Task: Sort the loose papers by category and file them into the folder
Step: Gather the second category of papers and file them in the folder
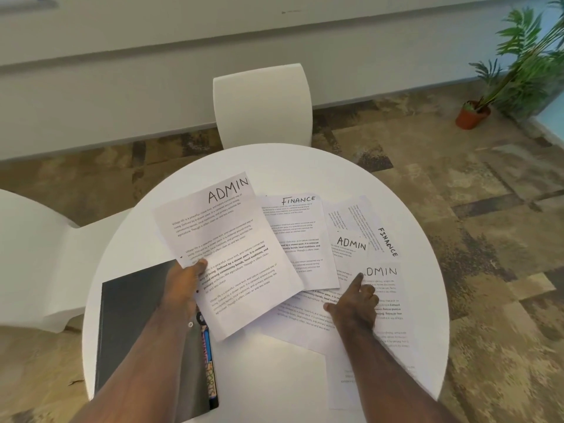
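My left hand (183, 282) grips a printed sheet marked ADMIN (225, 239) by its left edge, lifted above a dark folder (131, 331) lying at the table's left. My right hand (355, 303) rests on the spread papers, its index finger pointing at the "A" of a sheet marked ADMIN (386, 288), which is partly hidden. A FINANCE sheet (300, 236) lies in the middle. Another ADMIN sheet (351, 248) overlaps a sideways FINANCE sheet (383, 236). More printed sheets (305, 319) lie under my right hand.
The papers lie on a round white table (274, 160). A white chair (262, 105) stands at its far side, another white chair (33, 257) at the left. A potted plant (473, 112) stands on the patterned floor at the far right.
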Action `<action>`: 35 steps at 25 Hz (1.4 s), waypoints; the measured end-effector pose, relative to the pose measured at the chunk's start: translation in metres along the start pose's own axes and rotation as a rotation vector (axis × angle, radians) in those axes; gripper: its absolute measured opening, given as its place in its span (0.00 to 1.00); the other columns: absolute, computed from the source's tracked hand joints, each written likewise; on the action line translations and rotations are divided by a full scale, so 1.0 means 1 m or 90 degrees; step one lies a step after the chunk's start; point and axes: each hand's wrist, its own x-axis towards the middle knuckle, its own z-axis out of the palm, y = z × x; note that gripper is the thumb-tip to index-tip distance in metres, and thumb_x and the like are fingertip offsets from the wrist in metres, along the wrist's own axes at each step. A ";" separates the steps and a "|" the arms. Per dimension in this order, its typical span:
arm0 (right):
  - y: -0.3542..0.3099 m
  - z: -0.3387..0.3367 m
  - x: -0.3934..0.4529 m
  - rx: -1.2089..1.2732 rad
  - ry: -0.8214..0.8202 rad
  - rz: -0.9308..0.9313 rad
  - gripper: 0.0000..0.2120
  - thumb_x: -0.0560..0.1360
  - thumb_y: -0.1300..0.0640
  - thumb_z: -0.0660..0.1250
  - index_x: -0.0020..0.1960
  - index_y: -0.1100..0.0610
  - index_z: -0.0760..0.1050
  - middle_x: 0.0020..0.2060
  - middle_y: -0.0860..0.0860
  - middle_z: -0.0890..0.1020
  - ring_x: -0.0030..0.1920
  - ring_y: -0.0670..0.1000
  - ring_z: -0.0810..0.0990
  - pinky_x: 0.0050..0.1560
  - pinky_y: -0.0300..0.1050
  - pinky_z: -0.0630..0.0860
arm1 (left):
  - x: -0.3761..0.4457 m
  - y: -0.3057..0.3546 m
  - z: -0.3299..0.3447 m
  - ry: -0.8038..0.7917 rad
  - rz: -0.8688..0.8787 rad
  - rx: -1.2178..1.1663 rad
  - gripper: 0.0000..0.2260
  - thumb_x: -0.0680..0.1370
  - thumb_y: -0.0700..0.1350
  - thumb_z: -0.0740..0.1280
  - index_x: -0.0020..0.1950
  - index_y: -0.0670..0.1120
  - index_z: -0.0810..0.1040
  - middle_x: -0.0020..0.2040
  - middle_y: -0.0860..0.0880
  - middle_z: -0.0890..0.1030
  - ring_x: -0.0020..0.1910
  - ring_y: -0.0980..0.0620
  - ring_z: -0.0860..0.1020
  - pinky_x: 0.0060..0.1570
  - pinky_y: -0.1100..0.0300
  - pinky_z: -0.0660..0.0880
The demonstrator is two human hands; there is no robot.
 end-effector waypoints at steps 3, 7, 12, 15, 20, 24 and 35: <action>-0.002 0.001 0.002 -0.002 0.003 0.006 0.60 0.65 0.38 0.76 0.80 0.58 0.41 0.72 0.60 0.62 0.67 0.58 0.66 0.60 0.49 0.75 | 0.000 0.002 -0.001 0.000 0.004 0.000 0.14 0.78 0.36 0.69 0.63 0.46 0.79 0.59 0.44 0.83 0.58 0.41 0.81 0.58 0.42 0.77; -0.004 0.000 0.000 -0.040 0.003 -0.006 0.57 0.67 0.38 0.75 0.80 0.57 0.42 0.70 0.61 0.64 0.66 0.57 0.68 0.59 0.50 0.75 | 0.001 0.005 -0.002 -0.005 0.011 0.010 0.13 0.78 0.36 0.69 0.62 0.46 0.79 0.57 0.44 0.83 0.54 0.42 0.82 0.52 0.46 0.79; -0.004 -0.021 0.016 0.003 0.038 0.019 0.42 0.72 0.42 0.70 0.77 0.53 0.54 0.69 0.59 0.68 0.66 0.59 0.69 0.61 0.56 0.72 | 0.003 0.008 -0.005 -0.024 0.022 0.016 0.12 0.79 0.36 0.68 0.61 0.48 0.79 0.56 0.46 0.84 0.54 0.43 0.82 0.50 0.47 0.79; -0.011 -0.049 0.055 0.074 0.061 -0.034 0.33 0.75 0.56 0.65 0.77 0.52 0.56 0.71 0.57 0.67 0.68 0.60 0.67 0.63 0.56 0.70 | 0.009 0.007 -0.008 -0.029 0.013 0.015 0.11 0.78 0.35 0.68 0.57 0.49 0.80 0.56 0.46 0.84 0.55 0.42 0.82 0.57 0.42 0.78; -0.024 -0.074 0.096 0.030 -0.050 -0.024 0.44 0.73 0.41 0.69 0.79 0.54 0.50 0.71 0.56 0.68 0.71 0.59 0.67 0.64 0.57 0.70 | 0.017 0.006 -0.019 -0.039 0.014 0.019 0.11 0.79 0.35 0.68 0.54 0.51 0.81 0.56 0.47 0.84 0.54 0.44 0.82 0.53 0.47 0.78; -0.032 -0.062 0.097 0.002 -0.029 0.003 0.51 0.68 0.38 0.75 0.79 0.55 0.50 0.72 0.58 0.66 0.71 0.59 0.66 0.64 0.58 0.73 | 0.024 0.006 -0.028 -0.038 0.018 0.018 0.13 0.79 0.35 0.68 0.58 0.51 0.81 0.57 0.46 0.84 0.56 0.43 0.82 0.57 0.41 0.77; -0.024 -0.063 0.105 0.032 -0.019 -0.036 0.47 0.68 0.46 0.77 0.78 0.52 0.54 0.73 0.54 0.65 0.71 0.59 0.64 0.63 0.59 0.72 | 0.030 0.006 -0.041 -0.053 0.037 0.014 0.14 0.78 0.36 0.68 0.57 0.53 0.81 0.57 0.47 0.85 0.56 0.42 0.82 0.57 0.41 0.77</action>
